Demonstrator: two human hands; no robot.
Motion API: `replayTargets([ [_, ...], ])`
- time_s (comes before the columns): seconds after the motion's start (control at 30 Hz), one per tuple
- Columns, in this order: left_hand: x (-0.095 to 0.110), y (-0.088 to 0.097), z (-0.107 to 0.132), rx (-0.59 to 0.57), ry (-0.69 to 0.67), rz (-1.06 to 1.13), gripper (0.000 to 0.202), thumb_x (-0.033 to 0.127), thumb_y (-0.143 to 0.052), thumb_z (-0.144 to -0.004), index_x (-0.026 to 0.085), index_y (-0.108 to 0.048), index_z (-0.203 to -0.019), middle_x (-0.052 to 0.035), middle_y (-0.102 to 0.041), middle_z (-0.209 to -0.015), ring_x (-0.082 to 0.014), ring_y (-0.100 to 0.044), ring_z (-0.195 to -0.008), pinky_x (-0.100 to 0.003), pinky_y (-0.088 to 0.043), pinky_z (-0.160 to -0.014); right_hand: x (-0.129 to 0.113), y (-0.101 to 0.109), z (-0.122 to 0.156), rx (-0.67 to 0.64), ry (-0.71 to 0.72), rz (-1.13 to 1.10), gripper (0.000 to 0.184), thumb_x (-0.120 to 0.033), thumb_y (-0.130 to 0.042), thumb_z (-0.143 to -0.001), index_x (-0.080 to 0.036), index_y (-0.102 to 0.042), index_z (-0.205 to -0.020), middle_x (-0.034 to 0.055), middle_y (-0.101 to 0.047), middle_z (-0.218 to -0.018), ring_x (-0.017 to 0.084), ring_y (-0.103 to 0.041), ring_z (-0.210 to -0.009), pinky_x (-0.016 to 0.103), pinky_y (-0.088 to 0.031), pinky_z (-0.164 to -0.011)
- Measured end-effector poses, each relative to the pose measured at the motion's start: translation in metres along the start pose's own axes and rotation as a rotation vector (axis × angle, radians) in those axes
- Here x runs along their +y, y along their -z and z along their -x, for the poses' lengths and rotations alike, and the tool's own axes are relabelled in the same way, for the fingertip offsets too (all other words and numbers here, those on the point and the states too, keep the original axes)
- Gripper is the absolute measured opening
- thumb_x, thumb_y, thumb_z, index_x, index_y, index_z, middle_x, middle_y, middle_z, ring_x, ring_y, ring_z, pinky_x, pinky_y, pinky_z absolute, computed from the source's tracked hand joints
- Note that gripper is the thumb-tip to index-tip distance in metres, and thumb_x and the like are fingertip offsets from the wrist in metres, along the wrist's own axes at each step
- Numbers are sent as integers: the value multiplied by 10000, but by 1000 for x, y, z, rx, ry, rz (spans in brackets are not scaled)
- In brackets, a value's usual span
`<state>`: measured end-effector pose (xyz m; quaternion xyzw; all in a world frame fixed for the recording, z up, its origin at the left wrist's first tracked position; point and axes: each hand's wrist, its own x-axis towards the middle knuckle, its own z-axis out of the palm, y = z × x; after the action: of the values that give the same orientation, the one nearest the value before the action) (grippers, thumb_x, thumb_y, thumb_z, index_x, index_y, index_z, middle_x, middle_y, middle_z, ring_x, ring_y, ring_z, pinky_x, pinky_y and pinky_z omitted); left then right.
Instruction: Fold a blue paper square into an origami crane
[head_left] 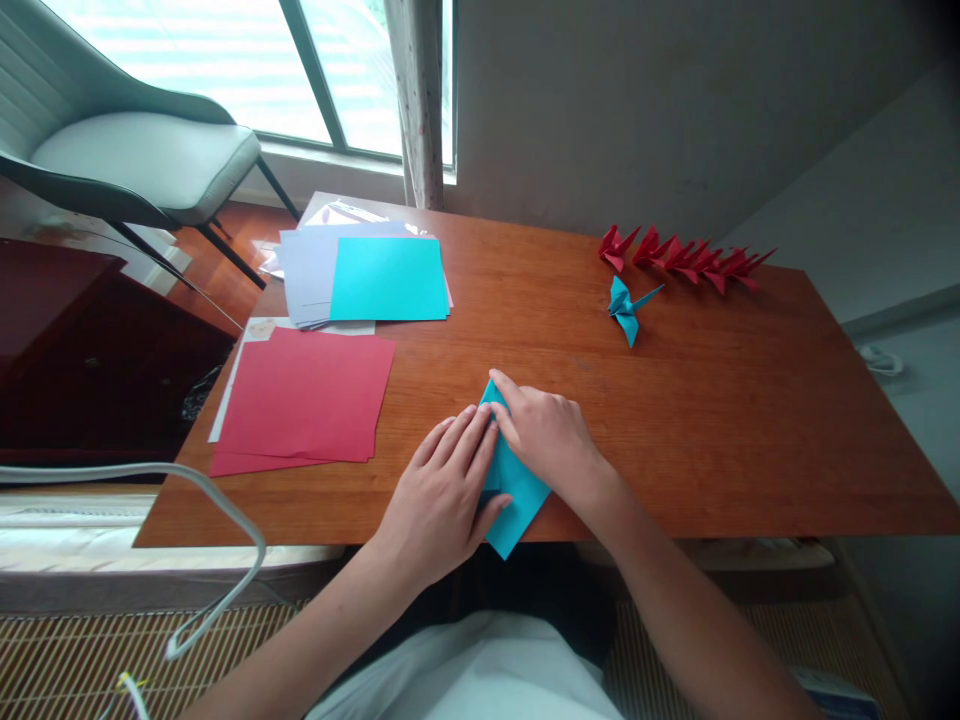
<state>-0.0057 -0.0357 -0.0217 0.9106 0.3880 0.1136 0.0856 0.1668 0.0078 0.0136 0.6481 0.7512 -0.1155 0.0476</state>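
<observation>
A folded sheet of blue origami paper (pixel 517 490) lies at the table's front edge, with its lower tip jutting over the edge. My left hand (pixel 446 490) rests on its left side, fingers stretched out and thumb apart, pressing the paper down. At the upper tip my right hand (pixel 547 430) is closed, thumb and forefinger pressed on the paper and the other fingers curled. Both hands hide part of the folds. Beyond my right hand stands a blue paper crane (pixel 625 310). Behind it, several red paper cranes (pixel 690 260) line the table's back right.
Red paper sheets (pixel 307 395) lie on the left of the wooden table (pixel 720 430). Blue sheets (pixel 390 280) sit on pale papers (pixel 307 270) behind them. A white cable (pixel 232 510) loops at the lower left. A chair (pixel 150 160) stands by the window.
</observation>
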Motion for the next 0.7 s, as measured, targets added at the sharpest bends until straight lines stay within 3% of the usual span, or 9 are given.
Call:
replayTargets([
  [0.27, 0, -1, 1, 10, 21, 2, 695, 524, -455, -990, 76, -424, -1520, -166, -328, -1636, -329, -320, -1510, -461, -275, -1226, 19, 15, -31, 32, 25, -97, 595, -562, -607, -922, -262, -499, -1424, 74, -771, -1109, 276, -726, -1014, 312, -491, -759],
  [0.5, 1, -1, 1, 10, 29, 7, 697, 526, -451, -992, 83, -412, -1529, -164, -330, -1636, -325, -321, -1510, -454, -267, -1229, 21, 26, -46, -12, 149, -13, 431, -582, -624, -903, -291, -619, -1221, 48, -774, -1051, 258, -717, -992, 280, -427, -696],
  [0.7, 1, -1, 1, -5, 24, 11, 700, 526, -465, -987, 90, -409, -1532, -164, -318, -1642, -322, -288, -1524, -457, -248, -1240, 34, 28, -60, 18, 141, -21, 411, -526, -599, -940, -306, -607, -1287, 40, -768, -1100, 230, -707, -965, 277, -426, -704],
])
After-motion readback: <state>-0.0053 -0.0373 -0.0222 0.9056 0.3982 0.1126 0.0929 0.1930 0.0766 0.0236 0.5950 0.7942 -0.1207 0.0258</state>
